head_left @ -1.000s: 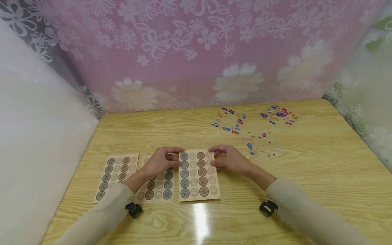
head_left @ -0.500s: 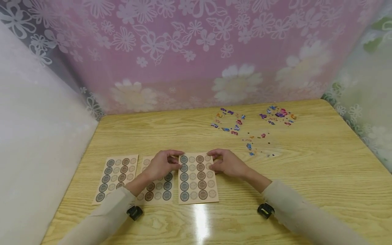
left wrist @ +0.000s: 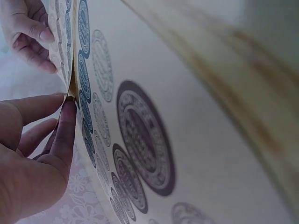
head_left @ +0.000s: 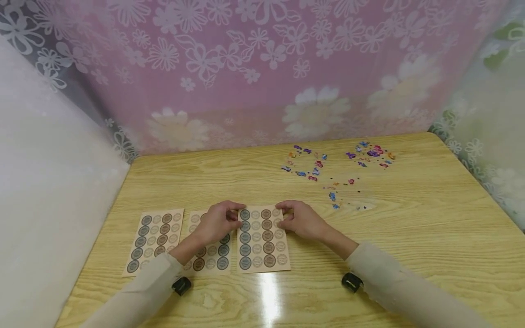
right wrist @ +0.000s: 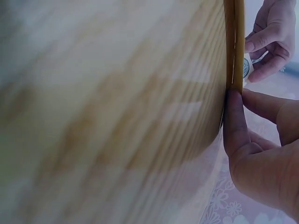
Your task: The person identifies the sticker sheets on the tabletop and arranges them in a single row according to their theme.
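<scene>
A tan sheet of round stickers (head_left: 262, 241) lies between the two hands, with blue, brown and pale circles in columns. My left hand (head_left: 216, 223) pinches its left edge near the top; in the left wrist view the thumb and fingers of that hand (left wrist: 42, 149) meet at the edge. The right hand (head_left: 305, 221) pinches the upper right edge, and in the right wrist view its thumb and finger (right wrist: 261, 149) close on that edge. Under the left forearm lies a second sticker sheet (head_left: 212, 263), partly hidden.
Another sticker sheet (head_left: 153, 228) lies at the far left of the wooden table (head_left: 197, 177). Small shiny coloured pieces form a ring (head_left: 316, 171), a cluster (head_left: 373, 153) and a looser scatter (head_left: 332, 197) at the back right. A pink flowered curtain (head_left: 246, 105) hangs behind.
The head view has shifted slightly. Both hands keep their pinch on the sheet, which has moved slightly left and nearer the table's front in the picture.
</scene>
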A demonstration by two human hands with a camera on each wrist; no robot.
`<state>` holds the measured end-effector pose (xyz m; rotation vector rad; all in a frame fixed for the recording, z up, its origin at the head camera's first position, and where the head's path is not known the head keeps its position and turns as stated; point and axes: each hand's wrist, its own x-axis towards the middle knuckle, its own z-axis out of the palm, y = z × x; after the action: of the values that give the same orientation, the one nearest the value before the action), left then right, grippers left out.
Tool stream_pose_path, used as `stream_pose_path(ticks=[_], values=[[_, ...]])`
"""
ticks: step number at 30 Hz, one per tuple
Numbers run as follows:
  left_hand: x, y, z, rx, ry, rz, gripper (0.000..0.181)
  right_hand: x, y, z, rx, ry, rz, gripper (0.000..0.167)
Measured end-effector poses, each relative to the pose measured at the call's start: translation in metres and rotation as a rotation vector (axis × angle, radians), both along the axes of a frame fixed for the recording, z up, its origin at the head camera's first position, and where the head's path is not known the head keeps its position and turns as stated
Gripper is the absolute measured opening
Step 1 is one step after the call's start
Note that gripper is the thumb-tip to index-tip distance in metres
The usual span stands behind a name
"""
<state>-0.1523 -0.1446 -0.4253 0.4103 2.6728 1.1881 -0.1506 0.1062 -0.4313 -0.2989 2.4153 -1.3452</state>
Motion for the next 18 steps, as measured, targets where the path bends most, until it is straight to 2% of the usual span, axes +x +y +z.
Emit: stream_pose_path(ticks=[8, 13, 18], values=[[-0.0002, 0.0019, 0.003, -0.021, 0.015, -0.016, 0.042, 0.0012, -0.0047, 0.0052, 0.042, 0.019, -0.01, 0.048], [0.0, 0.0021, 0.0014, -0.05, 0.056, -0.029, 0.042, 0.0006, -0.0064, 0.0081, 0.066, 0.022, -0.002, 0.049], [-0.0001, 0.0045, 0.0009, -0.119, 0.109, -0.069, 0.039, -0.0009, -0.0078, 0.0087, 0.109, 0.047, 0.003, 0.049]])
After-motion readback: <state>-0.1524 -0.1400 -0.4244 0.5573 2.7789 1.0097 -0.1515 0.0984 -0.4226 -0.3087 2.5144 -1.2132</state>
